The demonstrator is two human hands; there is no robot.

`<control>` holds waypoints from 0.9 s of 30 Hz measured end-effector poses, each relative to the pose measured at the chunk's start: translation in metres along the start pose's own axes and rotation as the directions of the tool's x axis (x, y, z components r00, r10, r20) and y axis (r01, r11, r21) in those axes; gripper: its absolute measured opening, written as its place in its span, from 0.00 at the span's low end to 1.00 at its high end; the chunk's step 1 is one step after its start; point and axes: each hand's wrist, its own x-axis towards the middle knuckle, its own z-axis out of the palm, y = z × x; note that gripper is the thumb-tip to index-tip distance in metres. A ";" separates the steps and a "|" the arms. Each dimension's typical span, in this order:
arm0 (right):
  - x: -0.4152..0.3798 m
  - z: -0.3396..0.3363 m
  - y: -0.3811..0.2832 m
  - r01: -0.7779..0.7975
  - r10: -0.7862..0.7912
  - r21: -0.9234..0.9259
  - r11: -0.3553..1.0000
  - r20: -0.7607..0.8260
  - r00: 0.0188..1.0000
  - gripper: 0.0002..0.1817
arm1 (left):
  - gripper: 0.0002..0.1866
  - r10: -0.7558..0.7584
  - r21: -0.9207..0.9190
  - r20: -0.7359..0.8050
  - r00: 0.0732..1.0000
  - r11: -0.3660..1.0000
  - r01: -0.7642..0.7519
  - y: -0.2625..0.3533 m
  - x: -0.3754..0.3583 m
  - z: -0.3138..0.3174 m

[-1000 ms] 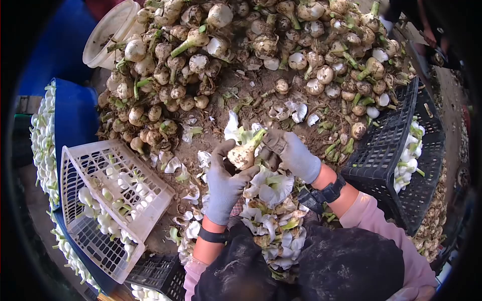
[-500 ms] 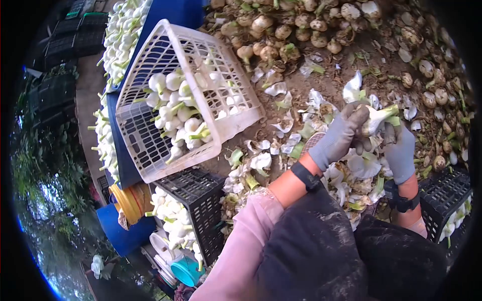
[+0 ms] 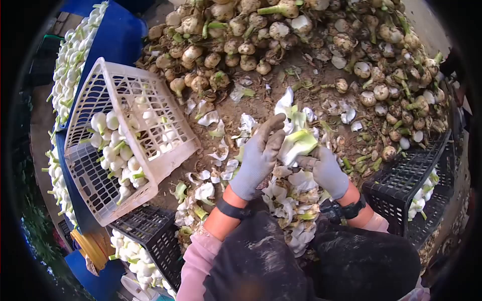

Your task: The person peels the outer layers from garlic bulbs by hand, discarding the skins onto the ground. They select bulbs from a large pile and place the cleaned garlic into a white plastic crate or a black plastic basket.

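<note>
Between my gloved hands is a garlic [image 3: 299,145], white at its lower left and pale green toward the upper right, its layer spread wide. The dirty fingers of my left hand [image 3: 258,158] lie along its left side, the upper ones fairly straight. From the lower right, my right hand [image 3: 329,170] pinches it with dark fingertips. Part of the garlic is hidden by the fingers, so whether a whole bulb is inside cannot be made out. Peeled garlic skins [image 3: 296,193] lie in a heap below, in front of my knees.
A tilted white crate [image 3: 150,168] holds peeled white bulbs on the left. Dirty unpeeled bulbs [image 3: 241,47] are piled at the back and right. Black crates with white bulbs stand at the left [image 3: 163,241] and right [image 3: 386,193]. A blue container [image 3: 110,40] is at the far left.
The view has swung right, so everything sits further left. The garlic's round bulb and stem showed plainly before; now a broad pale green layer shows. My left fingers have straightened somewhat.
</note>
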 end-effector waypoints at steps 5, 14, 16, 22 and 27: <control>0.016 -0.011 0.025 0.214 -0.207 -0.421 0.881 0.063 0.976 0.18 | 0.16 -0.274 -0.128 0.080 0.959 0.951 0.282 0.011 -0.001 0.001; -0.027 0.008 0.014 0.279 0.247 -0.750 0.600 0.506 0.826 0.13 | 0.27 -0.049 -0.684 -0.078 0.996 0.729 -0.018 0.038 0.006 -0.023; -0.035 0.014 -0.012 0.329 0.293 -0.664 0.671 0.646 0.705 0.13 | 0.25 -0.168 -0.684 -0.249 0.954 0.727 -0.051 0.047 0.012 -0.030; 0.019 -0.030 -0.022 0.131 0.386 -0.990 0.046 0.139 0.912 0.17 | 0.26 0.109 -0.659 -0.454 0.885 0.628 -0.415 0.091 -0.002 -0.090; 0.053 -0.106 -0.079 -0.130 -0.349 -0.840 0.527 -0.353 0.868 0.26 | 0.29 0.430 -0.963 -0.266 0.863 -0.087 -0.254 0.161 -0.033 -0.121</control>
